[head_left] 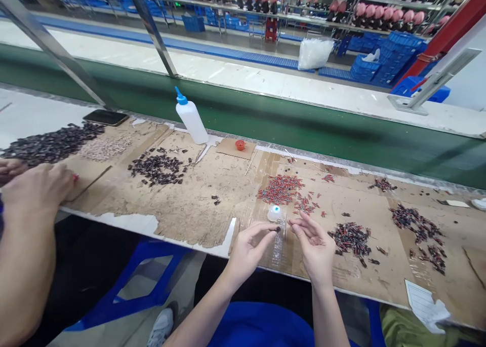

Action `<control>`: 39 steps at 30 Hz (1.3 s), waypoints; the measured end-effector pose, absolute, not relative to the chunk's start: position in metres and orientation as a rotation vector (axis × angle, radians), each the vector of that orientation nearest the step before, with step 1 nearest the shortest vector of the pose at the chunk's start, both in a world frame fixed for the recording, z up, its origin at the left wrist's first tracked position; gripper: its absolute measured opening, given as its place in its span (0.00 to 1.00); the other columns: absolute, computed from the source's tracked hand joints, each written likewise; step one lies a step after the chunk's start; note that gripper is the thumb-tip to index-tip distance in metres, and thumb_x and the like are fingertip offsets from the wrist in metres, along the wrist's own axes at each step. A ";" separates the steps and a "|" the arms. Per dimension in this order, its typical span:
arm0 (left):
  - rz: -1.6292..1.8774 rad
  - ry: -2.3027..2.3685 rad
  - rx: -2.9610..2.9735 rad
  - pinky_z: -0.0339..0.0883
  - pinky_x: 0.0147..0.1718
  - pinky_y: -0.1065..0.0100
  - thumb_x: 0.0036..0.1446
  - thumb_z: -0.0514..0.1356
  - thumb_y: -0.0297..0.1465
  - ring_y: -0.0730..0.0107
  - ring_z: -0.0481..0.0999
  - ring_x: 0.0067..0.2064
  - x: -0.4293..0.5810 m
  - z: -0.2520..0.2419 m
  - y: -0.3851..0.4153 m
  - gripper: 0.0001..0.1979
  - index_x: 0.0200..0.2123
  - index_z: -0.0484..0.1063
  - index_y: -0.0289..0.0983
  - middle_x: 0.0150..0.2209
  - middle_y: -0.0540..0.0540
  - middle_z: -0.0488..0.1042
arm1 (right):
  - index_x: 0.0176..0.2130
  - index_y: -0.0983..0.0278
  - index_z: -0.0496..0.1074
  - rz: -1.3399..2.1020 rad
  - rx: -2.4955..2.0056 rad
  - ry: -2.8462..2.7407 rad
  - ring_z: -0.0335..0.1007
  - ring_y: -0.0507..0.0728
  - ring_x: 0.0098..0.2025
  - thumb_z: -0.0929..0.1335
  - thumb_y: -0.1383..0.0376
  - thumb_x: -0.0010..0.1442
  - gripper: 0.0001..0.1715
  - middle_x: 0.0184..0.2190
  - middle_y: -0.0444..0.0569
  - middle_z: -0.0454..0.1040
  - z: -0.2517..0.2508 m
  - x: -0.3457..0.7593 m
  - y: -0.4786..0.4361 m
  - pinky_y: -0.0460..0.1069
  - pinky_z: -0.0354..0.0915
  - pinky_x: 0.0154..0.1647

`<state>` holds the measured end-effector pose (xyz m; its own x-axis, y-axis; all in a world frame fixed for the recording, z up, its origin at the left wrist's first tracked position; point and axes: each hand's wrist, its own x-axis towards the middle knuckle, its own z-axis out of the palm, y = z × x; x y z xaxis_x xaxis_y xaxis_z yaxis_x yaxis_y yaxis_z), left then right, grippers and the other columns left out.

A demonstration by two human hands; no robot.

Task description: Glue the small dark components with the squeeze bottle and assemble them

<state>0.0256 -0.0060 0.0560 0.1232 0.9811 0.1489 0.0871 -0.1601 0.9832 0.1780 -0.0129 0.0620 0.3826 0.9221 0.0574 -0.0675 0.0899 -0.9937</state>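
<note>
A cardboard-covered bench (197,200) bears one white bottle (193,124), one small translucent pot (274,213) and a red heap (279,189) too dense to count. Just nearer than the pot, the left hand (250,243) pinches one dark piece (278,229); the right hand (314,241), fingertips narrowed, holds one red piece (290,222). Both are too small to tell pointing or long axis.

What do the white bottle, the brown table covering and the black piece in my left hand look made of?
White bottle: probably plastic, smooth, with an even, milky body.
Brown table covering: cardboard, matt, with ragged, torn edges.
Black piece in your left hand: perhaps plastic, being dark, but too small to confirm material or finish.
</note>
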 end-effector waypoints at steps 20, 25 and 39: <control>1.376 0.982 1.739 0.73 0.40 0.65 0.62 0.56 0.27 0.64 0.77 0.40 -0.013 0.085 -0.003 0.08 0.37 0.77 0.38 0.35 0.44 0.80 | 0.57 0.66 0.69 0.840 -1.343 -1.112 0.80 0.61 0.40 0.73 0.57 0.53 0.35 0.37 0.53 0.82 0.100 0.128 -0.031 0.57 0.76 0.47; 1.385 1.037 1.758 0.74 0.38 0.64 0.62 0.56 0.28 0.64 0.77 0.38 -0.016 0.089 -0.009 0.09 0.35 0.77 0.39 0.34 0.44 0.79 | 0.53 0.66 0.73 0.871 -1.316 -1.162 0.80 0.63 0.40 0.74 0.58 0.52 0.30 0.37 0.54 0.82 0.101 0.125 -0.030 0.58 0.77 0.45; 1.245 1.204 1.661 0.72 0.41 0.65 0.60 0.55 0.27 0.64 0.77 0.40 0.000 0.090 -0.012 0.08 0.35 0.75 0.38 0.36 0.44 0.78 | 0.51 0.63 0.75 0.863 -1.289 -1.343 0.80 0.61 0.40 0.72 0.61 0.55 0.24 0.38 0.52 0.82 0.092 0.144 -0.023 0.55 0.77 0.43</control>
